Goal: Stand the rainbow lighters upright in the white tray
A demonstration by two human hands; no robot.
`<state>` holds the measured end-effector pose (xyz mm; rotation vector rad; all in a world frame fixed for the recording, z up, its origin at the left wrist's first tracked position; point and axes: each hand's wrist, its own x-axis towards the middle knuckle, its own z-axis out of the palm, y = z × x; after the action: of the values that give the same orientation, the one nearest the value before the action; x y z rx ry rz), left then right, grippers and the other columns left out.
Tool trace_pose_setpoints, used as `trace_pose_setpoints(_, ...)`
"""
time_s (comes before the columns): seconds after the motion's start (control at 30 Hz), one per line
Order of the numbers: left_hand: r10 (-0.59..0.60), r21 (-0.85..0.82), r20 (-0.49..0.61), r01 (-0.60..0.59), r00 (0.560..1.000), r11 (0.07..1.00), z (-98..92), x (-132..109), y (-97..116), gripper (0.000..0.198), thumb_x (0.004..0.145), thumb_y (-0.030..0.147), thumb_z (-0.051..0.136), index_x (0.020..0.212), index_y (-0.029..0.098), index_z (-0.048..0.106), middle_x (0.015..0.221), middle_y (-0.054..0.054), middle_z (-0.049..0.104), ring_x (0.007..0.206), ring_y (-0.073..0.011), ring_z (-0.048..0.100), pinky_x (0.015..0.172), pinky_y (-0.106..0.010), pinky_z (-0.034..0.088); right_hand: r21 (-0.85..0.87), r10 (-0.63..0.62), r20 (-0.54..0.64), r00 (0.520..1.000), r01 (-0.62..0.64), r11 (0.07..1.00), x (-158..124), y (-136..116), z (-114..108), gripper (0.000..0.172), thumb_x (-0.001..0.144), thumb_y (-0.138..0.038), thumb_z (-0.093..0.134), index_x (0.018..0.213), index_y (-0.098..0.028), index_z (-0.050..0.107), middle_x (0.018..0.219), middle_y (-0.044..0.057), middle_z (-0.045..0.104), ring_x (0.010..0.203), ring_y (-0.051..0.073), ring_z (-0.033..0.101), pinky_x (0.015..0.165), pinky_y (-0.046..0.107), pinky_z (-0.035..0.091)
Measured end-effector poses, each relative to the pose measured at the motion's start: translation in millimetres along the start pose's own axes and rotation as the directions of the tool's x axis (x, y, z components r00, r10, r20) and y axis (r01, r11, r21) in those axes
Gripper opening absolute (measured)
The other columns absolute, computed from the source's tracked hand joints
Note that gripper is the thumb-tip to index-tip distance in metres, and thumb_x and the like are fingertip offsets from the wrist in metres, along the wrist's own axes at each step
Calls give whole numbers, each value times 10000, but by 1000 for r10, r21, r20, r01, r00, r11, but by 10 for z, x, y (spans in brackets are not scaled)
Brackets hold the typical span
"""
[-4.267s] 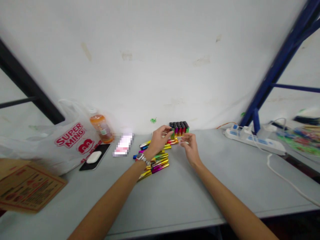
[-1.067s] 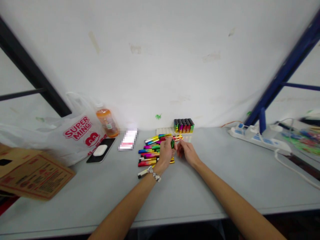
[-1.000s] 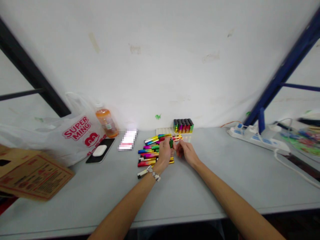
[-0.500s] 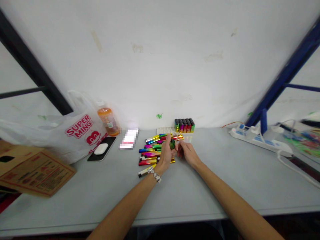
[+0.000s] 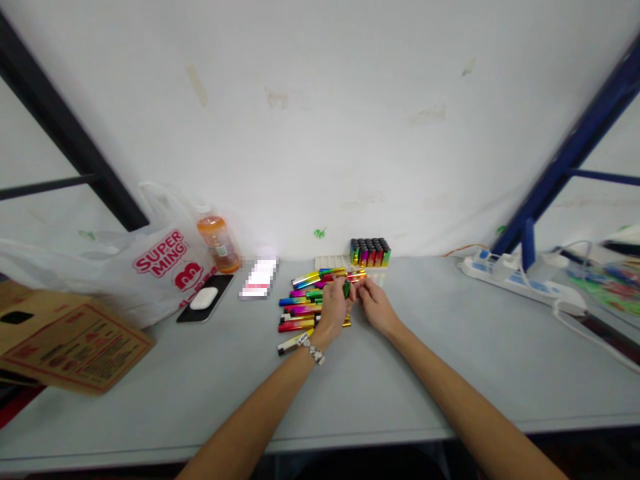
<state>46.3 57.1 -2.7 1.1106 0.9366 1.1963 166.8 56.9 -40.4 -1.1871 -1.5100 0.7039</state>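
My left hand point(image 5: 334, 308) is closed around a shiny green lighter point(image 5: 347, 288), most of it covered by the fingers. Just to the right, my right hand point(image 5: 376, 305) has its fingers pinched together by the left fingertips; what they grip, if anything, is too small to make out. Several metallic rainbow lighters point(image 5: 296, 327) lie in a loose pile under and left of my left hand. Behind the hands, a block of similar lighters point(image 5: 370, 253) stands upright in tight rows, black ends up. Beside that block sits a pale tray with holes point(image 5: 331, 262).
On the left are a cardboard box point(image 5: 80, 347), a white plastic bag point(image 5: 165, 260), an orange drink bottle point(image 5: 219, 243), a phone point(image 5: 220, 300) with a white case point(image 5: 204, 298) on it, and a blurred-out bright item point(image 5: 260, 277). A power strip point(image 5: 520, 280) with cables lies right.
The left thumb, upright before, has bent down over the green lighter. My right hand has shifted slightly, its fingers closer together. The pile looks the same.
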Motion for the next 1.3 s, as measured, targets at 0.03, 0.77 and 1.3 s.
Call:
trace_pose_setpoints(0.03, -6, 3, -1, 6, 1000, 1000, 0, -1, 1, 500, 876, 496, 412, 489, 180, 431, 405, 53, 286, 334, -50, 230, 380, -213, 144, -1, -29, -17, 999, 29, 1000, 4, 14, -4, 97, 749, -214, 417, 762, -213, 513, 709, -3, 546, 702, 165, 510, 683, 274, 404)
trace_pose_setpoints(0.77, 19, -25, 240, -14, 970, 1000, -104, 45, 20, 500, 850, 673, 466, 798, 180, 528, 531, 66, 442, 365, -52, 315, 373, -194, 223, -57, 53, 155, 986, -44, 997, -21, 62, -19, 92, 559, -184, 366, 494, -218, 421, 491, -28, 461, 531, 134, 429, 573, 253, 326)
trace_pose_setpoints(1.3, 433, 441, 302, -527, 849, 727, -48, 882, 364, 232, 771, 265, 701, 975, 153, 708, 819, -41, 711, 774, -161, 662, 793, -296, 527, -139, 119, 195, 974, -92, 986, -3, 55, -76, 225, 573, -97, 394, 533, -192, 594, 523, -13, 583, 571, 141, 537, 613, 235, 384)
